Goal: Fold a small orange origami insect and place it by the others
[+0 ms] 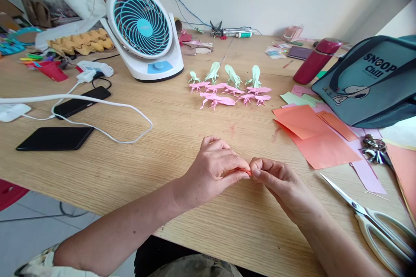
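Note:
Near the front of the wooden table, my left hand pinches a small folded piece of orange paper between thumb and fingers. Most of the paper is hidden inside that hand. My right hand meets it from the right, its thumb and forefinger closed on the paper's tip. Beyond my hands stand folded paper figures in two groups: several pink ones in front and several pale green ones behind. To the right, orange paper sheets lie overlapping on pink and green sheets.
Open-bladed scissors lie at the right front. A red flask and a teal bag stand at the back right. On the left are a fan, a phone, a black device and a looping white cable.

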Tool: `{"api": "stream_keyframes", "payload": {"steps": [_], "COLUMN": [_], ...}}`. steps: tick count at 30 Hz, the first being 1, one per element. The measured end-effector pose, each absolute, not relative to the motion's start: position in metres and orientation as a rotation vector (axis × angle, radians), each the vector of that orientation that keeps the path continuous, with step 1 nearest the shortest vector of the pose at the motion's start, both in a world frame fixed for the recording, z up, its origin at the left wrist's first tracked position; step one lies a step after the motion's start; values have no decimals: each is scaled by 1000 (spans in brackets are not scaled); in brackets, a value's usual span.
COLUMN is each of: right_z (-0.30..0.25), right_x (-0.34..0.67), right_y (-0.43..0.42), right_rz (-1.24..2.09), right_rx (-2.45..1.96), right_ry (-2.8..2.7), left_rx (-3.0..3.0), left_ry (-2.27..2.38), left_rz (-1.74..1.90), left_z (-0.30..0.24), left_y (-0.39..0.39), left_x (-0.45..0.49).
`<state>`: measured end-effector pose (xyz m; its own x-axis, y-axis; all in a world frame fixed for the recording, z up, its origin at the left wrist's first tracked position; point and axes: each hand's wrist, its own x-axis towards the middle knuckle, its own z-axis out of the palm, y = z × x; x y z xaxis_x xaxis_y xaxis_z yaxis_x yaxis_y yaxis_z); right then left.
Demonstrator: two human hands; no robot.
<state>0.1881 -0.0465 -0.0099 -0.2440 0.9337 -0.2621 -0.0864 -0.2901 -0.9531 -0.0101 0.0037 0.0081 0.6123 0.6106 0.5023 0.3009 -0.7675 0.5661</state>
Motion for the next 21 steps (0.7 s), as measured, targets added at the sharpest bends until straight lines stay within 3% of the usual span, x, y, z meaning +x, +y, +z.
{"api": "stream_keyframes", "payload": {"steps": [21], "right_z": [-10], "right_x": [183], "right_y": [-45], "right_rz": [1618], "right_rx": [-1231], "right_ry": [-1161], "left_rx": [2408], "left_ry": [770], "left_rz": [955], "left_z": [8], "left_y": [0], "left_x": [-8]}}
